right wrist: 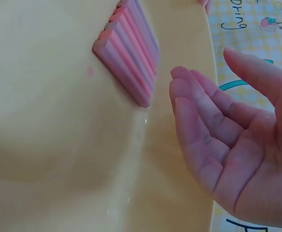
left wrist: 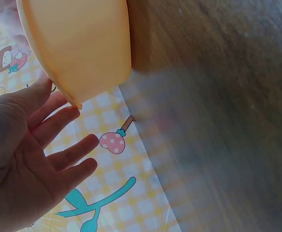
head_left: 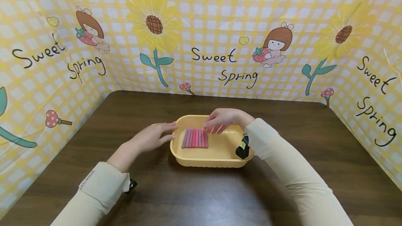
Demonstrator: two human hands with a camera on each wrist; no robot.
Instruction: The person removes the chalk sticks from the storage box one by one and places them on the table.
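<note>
My left grip (head_left: 150,137) rests at the left end of the yellow tray (head_left: 207,162), thumb and fingers spread, fingertips against the rim; I judge this contact is meant to steady the tray on the desk (head_left: 188,191). The pink and purple sticks (head_left: 195,138) lie side by side in one close row on the tray floor, left of its middle; the close packing probably keeps them from rolling. My right grip (head_left: 224,118) hangs over the tray, thumb apart from the gently bent fingers, nothing between them. Relative to it, the row lies just beside the fingertips, on their left; the right wrist view shows a small gap and no contact.
</note>
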